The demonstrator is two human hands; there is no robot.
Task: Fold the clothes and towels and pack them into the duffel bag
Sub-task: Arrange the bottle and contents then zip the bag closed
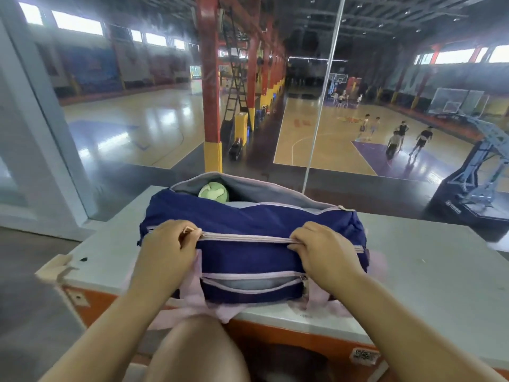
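A pale green round ball [213, 192] blocks the left of the navy fabric duffel bag [248, 219] opening; rightward seems free.

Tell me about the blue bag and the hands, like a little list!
bag: navy duffel bag on the grey table
top opening: open, with a green and white ball showing inside
left hand: pinches the zip pull
right hand: holds the other end of that zip
zip between hands: looks closed
front pocket: unzipped
under bag: pink fabric
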